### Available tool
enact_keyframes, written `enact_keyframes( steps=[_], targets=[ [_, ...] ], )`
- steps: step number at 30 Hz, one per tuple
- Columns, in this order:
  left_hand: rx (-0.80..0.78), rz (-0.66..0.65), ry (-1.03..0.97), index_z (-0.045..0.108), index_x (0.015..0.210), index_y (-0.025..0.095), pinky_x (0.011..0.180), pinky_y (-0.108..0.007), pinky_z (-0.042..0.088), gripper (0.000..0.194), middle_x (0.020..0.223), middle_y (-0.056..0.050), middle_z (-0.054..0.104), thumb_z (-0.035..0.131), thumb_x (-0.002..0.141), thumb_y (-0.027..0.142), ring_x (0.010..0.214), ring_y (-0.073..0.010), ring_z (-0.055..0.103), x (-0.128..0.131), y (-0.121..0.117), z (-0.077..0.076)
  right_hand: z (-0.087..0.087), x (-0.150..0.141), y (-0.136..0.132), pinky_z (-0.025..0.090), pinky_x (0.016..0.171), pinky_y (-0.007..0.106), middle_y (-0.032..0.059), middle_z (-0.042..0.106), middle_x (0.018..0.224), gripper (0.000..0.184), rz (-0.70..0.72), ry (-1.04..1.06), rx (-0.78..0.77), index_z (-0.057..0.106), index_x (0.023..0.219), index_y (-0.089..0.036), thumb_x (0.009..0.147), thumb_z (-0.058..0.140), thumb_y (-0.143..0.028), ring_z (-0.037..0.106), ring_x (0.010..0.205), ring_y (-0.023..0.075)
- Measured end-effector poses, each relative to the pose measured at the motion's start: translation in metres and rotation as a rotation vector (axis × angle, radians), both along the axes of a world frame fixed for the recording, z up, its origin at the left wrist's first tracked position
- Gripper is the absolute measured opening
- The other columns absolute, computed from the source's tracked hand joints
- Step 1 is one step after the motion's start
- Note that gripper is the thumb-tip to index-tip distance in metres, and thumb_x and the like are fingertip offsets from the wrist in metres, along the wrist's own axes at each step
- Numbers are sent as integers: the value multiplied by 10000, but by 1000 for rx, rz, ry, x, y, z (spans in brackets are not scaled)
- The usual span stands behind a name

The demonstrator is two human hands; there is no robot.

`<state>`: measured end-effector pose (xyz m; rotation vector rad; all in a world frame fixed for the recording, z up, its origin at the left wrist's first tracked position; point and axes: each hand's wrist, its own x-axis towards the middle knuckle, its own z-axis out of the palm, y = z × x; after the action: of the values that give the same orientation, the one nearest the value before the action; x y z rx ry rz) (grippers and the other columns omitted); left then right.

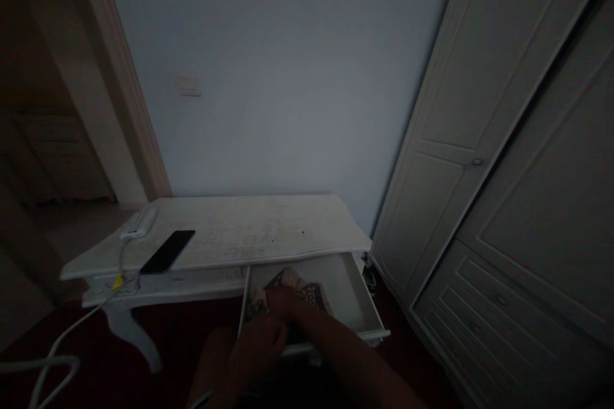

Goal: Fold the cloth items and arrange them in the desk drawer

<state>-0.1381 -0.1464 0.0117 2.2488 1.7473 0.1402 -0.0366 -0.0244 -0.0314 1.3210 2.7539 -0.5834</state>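
Note:
A drawer point(352, 291) is pulled out from the right part of a low white table point(249, 223). In its left half lies a patterned cloth point(314, 294), dark and pale, loosely bunched. My right hand point(284, 303) reaches over it from the right, its fingers closed on the cloth as far as the dim light shows. Just below and to the left, close against the right hand, is my left hand point(261, 339). Its fingers look curled at the drawer's front left, and whatever they hold is hidden.
On the tabletop's left lie a black phone point(167, 252) and a white power strip point(139, 222), with a white cable point(71, 330) trailing down. A white wardrobe point(441, 160) stands close on the right. Behind the table is a pale wall point(288, 77); a doorway opens at left.

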Motion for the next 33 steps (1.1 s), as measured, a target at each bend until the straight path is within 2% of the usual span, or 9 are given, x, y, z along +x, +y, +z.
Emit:
enact_keyframes(
  steps=[3, 12, 19, 25, 33],
  targets=[
    [0, -4, 5, 788, 1044, 216, 908, -323, 484, 369, 1101, -86, 809, 429, 1062, 295, 1031, -237, 738, 0, 0, 2, 4, -2, 0, 612, 840, 494, 258, 769, 1195, 405, -16, -47, -2, 753, 1157, -111, 834, 695, -349, 762, 1065, 426],
    [-27, 1, -2, 794, 1024, 219, 897, -312, 486, 370, 1086, -75, 814, 432, 1055, 289, 1032, -226, 746, 1, 0, 5, 9, -6, 2, 608, 882, 487, 232, 766, 1232, 508, -46, -42, -3, 749, 1202, -140, 806, 742, -459, 753, 1105, 420],
    [-49, -3, 2, 802, 976, 210, 852, -313, 489, 390, 1036, -82, 817, 427, 1047, 292, 981, -228, 754, 1, 0, 8, 12, -8, 4, 608, 860, 465, 229, 777, 1197, 513, -85, -16, -14, 765, 1166, -140, 774, 772, -472, 763, 1073, 415],
    [-83, 9, 4, 800, 1025, 214, 836, -301, 479, 389, 1078, -84, 819, 420, 1054, 293, 986, -215, 755, 2, 0, 12, 15, -8, 2, 595, 881, 436, 149, 802, 1174, 495, -133, 51, 0, 776, 1132, -218, 758, 779, -543, 770, 1051, 366],
    [-69, 18, 19, 779, 1096, 197, 906, -321, 471, 372, 1145, -99, 791, 420, 1066, 287, 1043, -228, 727, 2, -1, 10, 16, -8, 8, 591, 894, 424, 153, 791, 1204, 594, -209, 104, 1, 766, 1183, -218, 712, 800, -578, 757, 1086, 364]
  ],
)
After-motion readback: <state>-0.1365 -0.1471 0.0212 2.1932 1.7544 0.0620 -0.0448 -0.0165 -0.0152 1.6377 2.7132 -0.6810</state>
